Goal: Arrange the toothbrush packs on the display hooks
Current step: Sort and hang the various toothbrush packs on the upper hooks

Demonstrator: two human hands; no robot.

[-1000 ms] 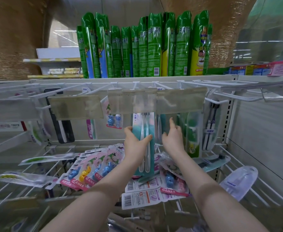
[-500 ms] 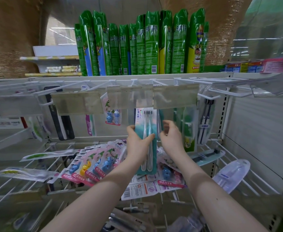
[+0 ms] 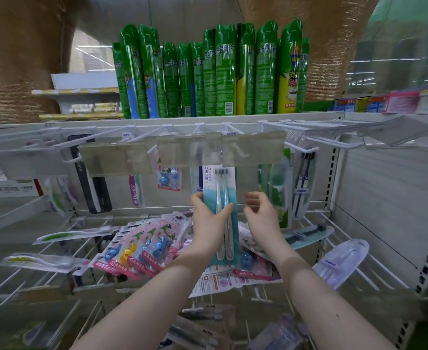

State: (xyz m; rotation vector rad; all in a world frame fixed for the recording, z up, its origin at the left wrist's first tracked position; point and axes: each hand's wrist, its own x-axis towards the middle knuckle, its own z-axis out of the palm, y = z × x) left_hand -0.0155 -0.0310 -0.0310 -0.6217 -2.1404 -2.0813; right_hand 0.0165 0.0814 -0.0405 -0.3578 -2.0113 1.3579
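The left hand (image 3: 211, 223) is gripping a teal toothbrush pack (image 3: 232, 194) upright, top edge behind the label strip (image 3: 190, 152). The right hand (image 3: 261, 215) is hovering loosely curled, empty, just beside its right edge.

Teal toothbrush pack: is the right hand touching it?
Apart. The head view shows a strip of shelf back panel between the right hand and the teal toothbrush pack; only the left hand grips it.
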